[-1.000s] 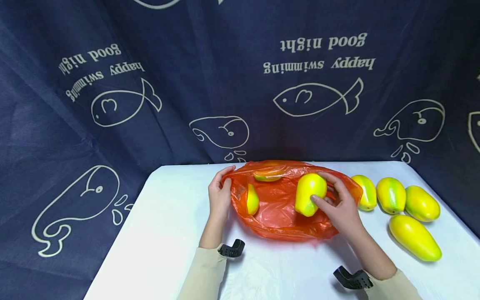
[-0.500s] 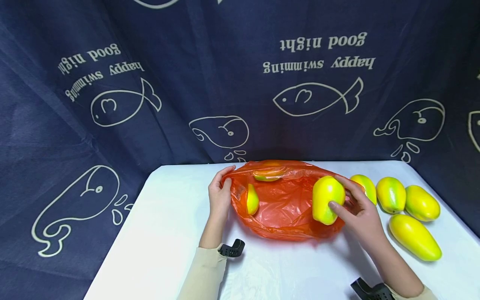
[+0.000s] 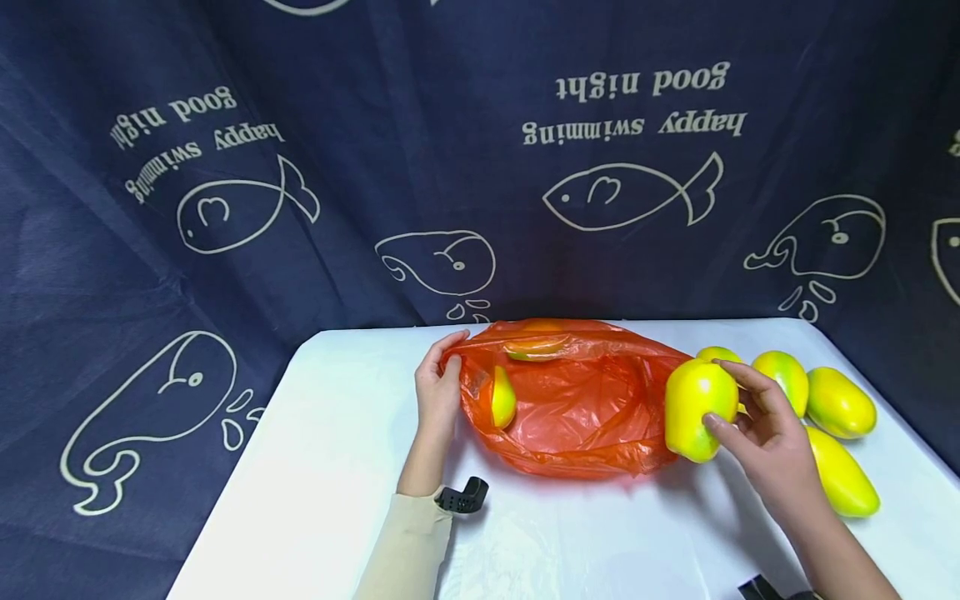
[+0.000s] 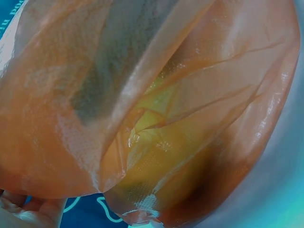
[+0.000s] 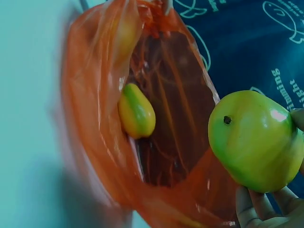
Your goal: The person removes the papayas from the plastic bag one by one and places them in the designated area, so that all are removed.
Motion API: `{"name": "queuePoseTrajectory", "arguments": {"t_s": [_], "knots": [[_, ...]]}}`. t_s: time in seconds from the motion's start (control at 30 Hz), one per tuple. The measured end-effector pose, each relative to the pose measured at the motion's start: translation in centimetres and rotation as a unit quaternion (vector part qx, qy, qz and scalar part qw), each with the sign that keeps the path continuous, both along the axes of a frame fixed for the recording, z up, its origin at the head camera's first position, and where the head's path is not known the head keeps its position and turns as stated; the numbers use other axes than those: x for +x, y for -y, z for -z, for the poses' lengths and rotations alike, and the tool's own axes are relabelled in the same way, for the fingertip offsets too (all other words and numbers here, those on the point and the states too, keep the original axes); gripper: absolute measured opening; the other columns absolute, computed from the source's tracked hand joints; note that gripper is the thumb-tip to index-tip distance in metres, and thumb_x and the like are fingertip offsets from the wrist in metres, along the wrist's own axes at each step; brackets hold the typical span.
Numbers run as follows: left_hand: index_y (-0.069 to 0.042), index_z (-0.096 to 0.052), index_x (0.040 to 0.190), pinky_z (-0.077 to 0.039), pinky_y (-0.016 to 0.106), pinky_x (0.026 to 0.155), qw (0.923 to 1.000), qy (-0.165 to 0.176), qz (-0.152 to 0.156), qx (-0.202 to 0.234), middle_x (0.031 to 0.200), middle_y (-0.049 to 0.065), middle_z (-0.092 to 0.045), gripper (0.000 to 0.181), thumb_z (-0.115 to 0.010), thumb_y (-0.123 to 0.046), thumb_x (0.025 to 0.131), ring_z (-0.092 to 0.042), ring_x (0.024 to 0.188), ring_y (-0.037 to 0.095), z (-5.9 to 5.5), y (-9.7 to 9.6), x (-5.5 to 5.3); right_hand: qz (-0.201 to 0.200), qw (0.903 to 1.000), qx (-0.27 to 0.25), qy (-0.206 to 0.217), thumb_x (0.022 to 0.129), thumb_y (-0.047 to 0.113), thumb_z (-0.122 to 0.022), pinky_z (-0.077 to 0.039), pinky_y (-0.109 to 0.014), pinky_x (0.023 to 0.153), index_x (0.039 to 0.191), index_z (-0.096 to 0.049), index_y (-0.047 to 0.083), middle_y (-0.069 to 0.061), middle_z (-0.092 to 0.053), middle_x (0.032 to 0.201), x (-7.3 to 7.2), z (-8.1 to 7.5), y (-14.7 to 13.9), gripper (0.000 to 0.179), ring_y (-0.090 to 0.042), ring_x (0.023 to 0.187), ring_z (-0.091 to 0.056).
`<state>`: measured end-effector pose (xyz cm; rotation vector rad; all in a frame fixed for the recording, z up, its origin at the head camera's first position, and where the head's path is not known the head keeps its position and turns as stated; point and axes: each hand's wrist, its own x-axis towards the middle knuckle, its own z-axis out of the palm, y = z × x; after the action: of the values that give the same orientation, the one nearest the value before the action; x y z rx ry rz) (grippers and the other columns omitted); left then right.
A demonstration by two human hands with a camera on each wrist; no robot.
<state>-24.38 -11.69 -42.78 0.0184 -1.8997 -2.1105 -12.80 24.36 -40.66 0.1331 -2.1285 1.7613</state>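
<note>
A thin red plastic bag (image 3: 573,417) lies with its mouth spread wide in the head view. My left hand (image 3: 438,396) pinches the bag's left rim between thumb and fingers. Inside sit two yellow-green mangoes, one at the left (image 3: 502,402) and one behind the far plastic (image 3: 536,346). My right hand (image 3: 776,446) holds another mango (image 3: 699,408) between thumb and fingertips, at the bag's right edge. The right wrist view shows this mango (image 5: 256,142) with its dark stem spot, beside the bag's mouth. Red plastic fills most of the left wrist view.
Several more mangoes are grouped on the white table (image 3: 322,467) at the right, among them a front one (image 3: 847,483) and a back one (image 3: 842,403); my right hand partly covers some. A dark blue fish-print cloth (image 3: 450,167) hangs behind the table.
My right hand has carried its mango rightward from over the bag's mouth to the bag's right edge. The right side of the bag's rim has drawn in slightly. My left hand stays put.
</note>
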Motion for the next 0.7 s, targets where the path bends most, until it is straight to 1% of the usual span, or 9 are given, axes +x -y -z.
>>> {"name": "queuePoseTrajectory", "arguments": {"t_s": [0.07, 0.17, 0.2, 0.27, 0.33, 0.4, 0.5, 0.57, 0.7], "knots": [[-0.014, -0.069, 0.125, -0.054, 0.031, 0.103, 1.0, -0.001, 0.0, 0.0, 0.13, 0.005, -0.067, 0.034, -0.047, -0.005, 0.1, -0.062, 0.116, 0.02, -0.1, 0.0, 0.0, 0.0, 1.0, -0.004, 0.002, 0.089, -0.006, -0.066, -0.046, 0.0, 0.088, 0.15, -0.043, 0.014, 0.012, -0.049, 0.14, 0.2, 0.1, -0.5, 0.068, -0.002, 0.118, -0.049], [-0.014, -0.068, 0.125, -0.053, 0.034, 0.105, 1.0, 0.003, 0.001, 0.0, 0.13, 0.005, -0.067, 0.034, -0.047, -0.005, 0.101, -0.062, 0.117, 0.021, -0.1, 0.0, 0.1, 0.009, 1.0, 0.003, -0.001, 0.09, -0.007, -0.065, -0.045, 0.001, 0.087, 0.151, -0.043, 0.013, 0.013, -0.051, 0.138, 0.4, 0.5, -1.3, 0.068, 0.0, 0.115, -0.05], [-0.014, -0.068, 0.126, -0.052, 0.034, 0.105, 1.0, 0.006, 0.001, 0.0, 0.131, 0.005, -0.067, 0.034, -0.047, -0.005, 0.101, -0.062, 0.118, 0.021, -0.1, 0.0, 0.1, 0.017, 0.9998, 0.011, 0.001, 0.09, -0.007, -0.065, -0.045, 0.001, 0.087, 0.151, -0.043, 0.013, 0.014, -0.052, 0.138, 0.5, 0.6, -1.5, 0.067, 0.0, 0.114, -0.051], [-0.013, -0.067, 0.127, -0.052, 0.035, 0.106, 0.9999, 0.013, 0.0, 0.001, 0.132, 0.005, -0.066, 0.034, -0.047, -0.005, 0.101, -0.061, 0.119, 0.021, -0.2, 0.0, 0.1, 0.04, 0.9982, 0.042, 0.013, 0.091, -0.004, -0.066, -0.043, 0.002, 0.086, 0.151, -0.043, 0.016, 0.018, -0.052, 0.137, 0.7, 0.8, -1.9, 0.068, 0.003, 0.112, -0.051], [-0.011, -0.066, 0.129, -0.051, 0.036, 0.107, 0.9998, 0.019, 0.0, 0.002, 0.133, 0.007, -0.066, 0.034, -0.047, -0.005, 0.101, -0.061, 0.121, 0.021, -0.3, -0.1, 0.1, 0.064, 0.9947, 0.076, 0.024, 0.091, -0.001, -0.067, -0.042, 0.003, 0.085, 0.152, -0.043, 0.019, 0.022, -0.051, 0.135, 0.8, 1.0, -2.2, 0.068, 0.005, 0.111, -0.05], [-0.009, -0.065, 0.13, -0.05, 0.037, 0.108, 0.9997, 0.023, 0.001, 0.0, 0.135, 0.008, -0.065, 0.034, -0.047, -0.004, 0.101, -0.06, 0.123, 0.023, -0.3, -0.1, 0.0, 0.081, 0.9914, 0.097, 0.032, 0.092, 0.001, -0.067, -0.041, 0.004, 0.085, 0.152, -0.043, 0.021, 0.024, -0.051, 0.133, 0.9, 1.2, -2.5, 0.068, 0.006, 0.109, -0.05], [-0.006, -0.064, 0.131, -0.049, 0.038, 0.109, 0.9997, 0.024, 0.001, -0.006, 0.136, 0.01, -0.064, 0.035, -0.046, -0.002, 0.101, -0.059, 0.125, 0.025, -0.4, -0.1, -0.1, 0.096, 0.9875, 0.119, 0.037, 0.091, 0.003, -0.068, -0.039, 0.004, 0.083, 0.152, -0.043, 0.022, 0.028, -0.05, 0.13, 1.0, 1.4, -2.8, 0.068, 0.006, 0.106, -0.048], [-0.007, -0.064, 0.13, -0.049, 0.038, 0.109, 0.9997, 0.022, 0.0, -0.009, 0.136, 0.01, -0.064, 0.035, -0.046, -0.003, 0.101, -0.059, 0.126, 0.024, -0.3, -0.1, -0.1, 0.101, 0.986, 0.127, 0.038, 0.091, 0.004, -0.069, -0.038, 0.003, 0.082, 0.152, -0.044, 0.022, 0.029, -0.049, 0.129, 1.0, 1.7, -3.0, 0.068, 0.005, 0.105, -0.047], [-0.012, -0.067, 0.128, -0.049, 0.035, 0.109, 0.9999, 0.012, -0.002, -0.003, 0.133, 0.006, -0.066, 0.033, -0.048, -0.005, 0.101, -0.06, 0.124, 0.022, -0.2, 0.0, 0.0, 0.116, 0.9799, 0.152, 0.056, 0.092, 0.012, -0.071, -0.036, -0.001, 0.077, 0.151, -0.045, 0.027, 0.033, -0.047, 0.124, 1.1, 2.2, -3.5, 0.067, 0.007, 0.101, -0.043]]}}
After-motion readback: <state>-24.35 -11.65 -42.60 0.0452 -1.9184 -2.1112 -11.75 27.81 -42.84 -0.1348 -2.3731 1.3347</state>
